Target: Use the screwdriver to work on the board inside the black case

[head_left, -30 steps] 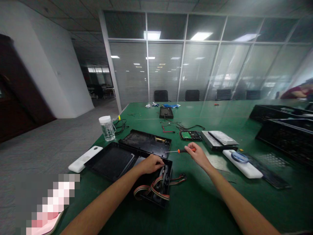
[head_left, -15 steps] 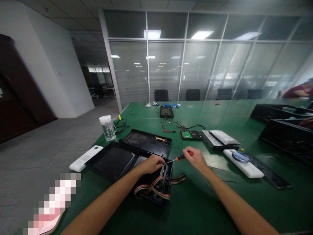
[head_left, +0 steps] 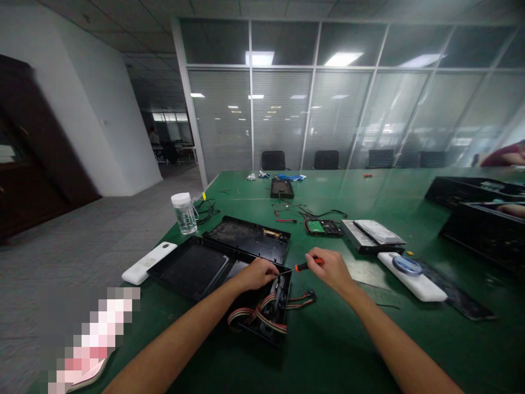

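Note:
My right hand [head_left: 326, 267] is closed on the handle of an orange and black screwdriver [head_left: 302, 267]. The screwdriver's shaft points left, its tip close to the fingertips of my left hand [head_left: 262, 272]. Those fingers are pinched at the inner edge of an open black casing [head_left: 188, 268]; what they hold, if anything, is too small to tell. Striped ribbon cables [head_left: 266, 314] in red, white and black loop over the casing's near right part. Behind it lies a black panel [head_left: 246, 238] with a brass-coloured piece near its right end.
A clear bottle [head_left: 185, 216] and a white device [head_left: 150, 264] stand left. Towards the right are a green circuit board [head_left: 315, 226], a silver drive [head_left: 361, 238], a white device with a round lens [head_left: 414, 278] and large black cases [head_left: 484, 232]. Part of another person shows far right.
The whole view has shifted slightly, so things appear a little further right. Both hands keep nearly the same place at the casing, the screwdriver still in my right hand.

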Demonstrator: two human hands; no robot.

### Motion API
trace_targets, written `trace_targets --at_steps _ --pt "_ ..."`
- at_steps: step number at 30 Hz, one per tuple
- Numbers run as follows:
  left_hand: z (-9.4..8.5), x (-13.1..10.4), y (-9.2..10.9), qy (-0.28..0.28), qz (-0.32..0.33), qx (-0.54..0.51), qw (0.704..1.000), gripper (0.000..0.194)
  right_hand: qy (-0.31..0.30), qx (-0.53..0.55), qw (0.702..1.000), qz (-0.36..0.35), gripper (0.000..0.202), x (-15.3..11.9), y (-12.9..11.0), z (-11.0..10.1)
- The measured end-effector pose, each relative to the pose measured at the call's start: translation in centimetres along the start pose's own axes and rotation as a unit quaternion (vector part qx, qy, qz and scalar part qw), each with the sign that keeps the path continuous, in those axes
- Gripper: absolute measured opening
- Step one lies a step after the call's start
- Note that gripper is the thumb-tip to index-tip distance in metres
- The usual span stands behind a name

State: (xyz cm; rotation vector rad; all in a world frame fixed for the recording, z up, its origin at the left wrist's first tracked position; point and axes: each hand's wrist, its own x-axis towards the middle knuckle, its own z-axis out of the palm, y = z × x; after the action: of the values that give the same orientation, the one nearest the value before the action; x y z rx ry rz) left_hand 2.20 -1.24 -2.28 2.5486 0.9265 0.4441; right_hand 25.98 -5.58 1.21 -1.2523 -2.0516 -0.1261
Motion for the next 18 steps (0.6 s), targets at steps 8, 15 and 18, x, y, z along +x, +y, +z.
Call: trace_targets --at_steps 8,15,18 --pt "0.22 0.11 -0.30 0.008 0.008 0.000 1.000 0.020 -0.018 -0.035 0.999 -0.005 0.026 0.05 -0.07 -0.18" --pt "0.14 -0.02 -0.17 0.007 -0.003 -0.006 1.000 0.020 -0.010 -0.049 0.999 -0.017 0.027 0.16 -0.16 -0.33" --pt "0.13 -0.04 -0.13 0.004 -0.002 -0.013 1.000 0.020 -0.024 -0.066 0.997 -0.016 0.029 0.51 -0.41 -0.51"
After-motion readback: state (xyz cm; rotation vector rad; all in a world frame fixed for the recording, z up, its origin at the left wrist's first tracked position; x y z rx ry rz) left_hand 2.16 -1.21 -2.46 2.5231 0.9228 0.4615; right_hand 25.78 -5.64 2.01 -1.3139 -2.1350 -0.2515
